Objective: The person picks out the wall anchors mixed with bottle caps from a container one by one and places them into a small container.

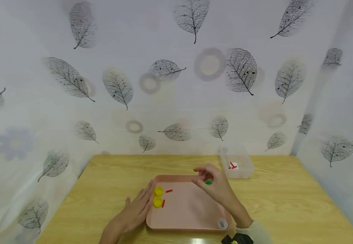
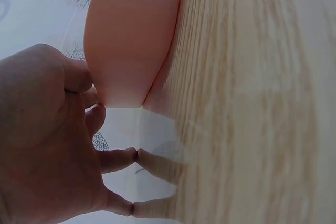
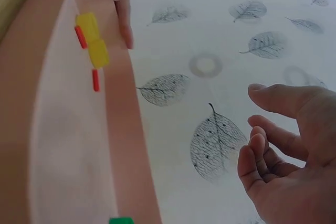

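A pink tray (image 1: 188, 217) lies on the wooden table. My left hand (image 1: 135, 208) rests at its left edge, fingers extended and touching the rim. Inside, near that edge, sit two yellow round pieces (image 1: 158, 196), with a short red stick (image 1: 169, 190) and another red stick (image 1: 163, 203) beside them. My right hand (image 1: 217, 188) hovers over the tray's far right part. Its thumb and bent fingers stand apart, and the right wrist view shows nothing between them. A green piece (image 3: 121, 220) lies in the tray below this hand, partly hidden in the head view.
A clear plastic box (image 1: 243, 172) stands behind the tray's far right corner, with red sticks (image 1: 232, 165) in it. A small round white item (image 1: 223, 223) is at the tray's near right corner. A leaf-patterned curtain (image 1: 176, 101) hangs behind the table.
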`<action>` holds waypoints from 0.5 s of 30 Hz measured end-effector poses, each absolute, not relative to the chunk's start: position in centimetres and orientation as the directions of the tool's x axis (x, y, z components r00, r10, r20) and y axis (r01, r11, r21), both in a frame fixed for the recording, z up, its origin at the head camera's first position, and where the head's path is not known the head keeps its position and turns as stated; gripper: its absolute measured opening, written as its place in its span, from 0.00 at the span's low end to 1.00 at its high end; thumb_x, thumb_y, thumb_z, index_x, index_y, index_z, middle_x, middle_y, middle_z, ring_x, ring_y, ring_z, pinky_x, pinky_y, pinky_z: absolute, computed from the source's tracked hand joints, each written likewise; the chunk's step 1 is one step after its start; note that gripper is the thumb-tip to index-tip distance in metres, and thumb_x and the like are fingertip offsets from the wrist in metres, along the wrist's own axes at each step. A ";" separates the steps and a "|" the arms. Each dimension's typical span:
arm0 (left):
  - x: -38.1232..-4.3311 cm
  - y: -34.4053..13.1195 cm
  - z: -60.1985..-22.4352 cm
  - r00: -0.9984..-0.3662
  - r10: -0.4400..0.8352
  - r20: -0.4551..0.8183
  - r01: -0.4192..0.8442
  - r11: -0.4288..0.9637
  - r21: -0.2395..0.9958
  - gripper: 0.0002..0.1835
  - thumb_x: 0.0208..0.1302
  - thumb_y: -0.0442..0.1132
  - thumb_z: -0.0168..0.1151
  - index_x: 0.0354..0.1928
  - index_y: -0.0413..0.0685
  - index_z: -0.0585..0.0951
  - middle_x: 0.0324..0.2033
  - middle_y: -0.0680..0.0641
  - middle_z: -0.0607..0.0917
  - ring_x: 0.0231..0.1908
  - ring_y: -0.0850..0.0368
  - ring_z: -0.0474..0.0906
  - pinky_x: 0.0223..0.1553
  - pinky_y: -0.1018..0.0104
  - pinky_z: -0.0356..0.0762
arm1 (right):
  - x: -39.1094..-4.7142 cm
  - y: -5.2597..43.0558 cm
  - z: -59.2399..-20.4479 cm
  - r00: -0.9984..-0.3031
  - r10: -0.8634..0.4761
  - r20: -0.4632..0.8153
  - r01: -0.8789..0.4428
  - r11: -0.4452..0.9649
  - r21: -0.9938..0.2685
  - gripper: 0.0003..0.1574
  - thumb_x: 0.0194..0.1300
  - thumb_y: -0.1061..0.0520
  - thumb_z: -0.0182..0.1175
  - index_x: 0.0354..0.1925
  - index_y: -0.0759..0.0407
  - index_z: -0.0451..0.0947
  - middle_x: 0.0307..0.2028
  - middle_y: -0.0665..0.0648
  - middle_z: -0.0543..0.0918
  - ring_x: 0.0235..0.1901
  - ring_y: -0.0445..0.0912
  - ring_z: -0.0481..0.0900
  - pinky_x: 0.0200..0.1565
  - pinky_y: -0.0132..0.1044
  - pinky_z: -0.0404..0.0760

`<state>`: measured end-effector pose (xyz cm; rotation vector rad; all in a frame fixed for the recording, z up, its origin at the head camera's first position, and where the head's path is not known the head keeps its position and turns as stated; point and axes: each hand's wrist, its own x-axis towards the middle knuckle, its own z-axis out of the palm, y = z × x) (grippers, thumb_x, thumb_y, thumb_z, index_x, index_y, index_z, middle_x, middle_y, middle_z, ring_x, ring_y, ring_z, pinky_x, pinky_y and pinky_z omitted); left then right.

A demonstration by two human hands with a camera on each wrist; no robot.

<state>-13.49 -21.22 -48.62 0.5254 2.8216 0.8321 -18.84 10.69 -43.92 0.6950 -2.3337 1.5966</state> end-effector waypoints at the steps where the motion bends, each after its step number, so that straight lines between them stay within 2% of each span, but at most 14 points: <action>1: -13.5 -21.1 -48.6 -0.926 0.373 -0.051 0.286 0.785 0.550 0.31 0.85 0.50 0.36 0.83 0.61 0.45 0.82 0.56 0.44 0.76 0.32 0.49 0.59 0.12 0.35 | -18.7 10.4 -44.1 -0.866 -0.252 0.431 -0.494 0.307 -0.813 0.17 0.60 0.61 0.76 0.48 0.57 0.86 0.35 0.51 0.80 0.33 0.44 0.79 0.37 0.37 0.85; 3: -13.5 -21.0 -48.6 -0.926 0.373 -0.053 0.285 0.786 0.549 0.31 0.85 0.51 0.36 0.83 0.62 0.46 0.82 0.56 0.44 0.76 0.32 0.50 0.59 0.12 0.36 | -18.4 9.7 -44.4 -0.873 -0.243 0.423 -0.486 0.366 -0.793 0.17 0.59 0.58 0.77 0.47 0.54 0.86 0.34 0.48 0.81 0.33 0.41 0.80 0.37 0.36 0.84; 6: -13.5 -21.0 -48.6 -0.927 0.372 -0.055 0.284 0.787 0.547 0.31 0.85 0.51 0.36 0.83 0.61 0.46 0.82 0.56 0.44 0.76 0.33 0.50 0.59 0.12 0.37 | -18.1 8.6 -44.7 -0.885 -0.245 0.397 -0.465 0.404 -0.788 0.17 0.58 0.54 0.78 0.46 0.51 0.87 0.34 0.48 0.82 0.32 0.39 0.79 0.38 0.38 0.84; 10: -13.4 -21.1 -48.6 -0.926 0.375 -0.052 0.287 0.786 0.548 0.31 0.85 0.51 0.36 0.83 0.61 0.46 0.82 0.56 0.44 0.76 0.32 0.50 0.58 0.11 0.37 | -17.9 7.4 -45.2 -0.900 -0.266 0.345 -0.427 0.377 -0.822 0.16 0.60 0.55 0.77 0.47 0.50 0.86 0.35 0.50 0.82 0.33 0.41 0.77 0.39 0.40 0.83; 15: -13.5 -21.1 -48.6 -0.925 0.377 -0.049 0.287 0.776 0.561 0.31 0.85 0.51 0.36 0.83 0.61 0.47 0.82 0.57 0.44 0.77 0.32 0.49 0.59 0.11 0.35 | -18.1 6.1 -45.7 -0.912 -0.250 0.325 -0.399 0.365 -0.841 0.15 0.61 0.56 0.76 0.46 0.51 0.86 0.36 0.52 0.82 0.32 0.41 0.75 0.36 0.34 0.80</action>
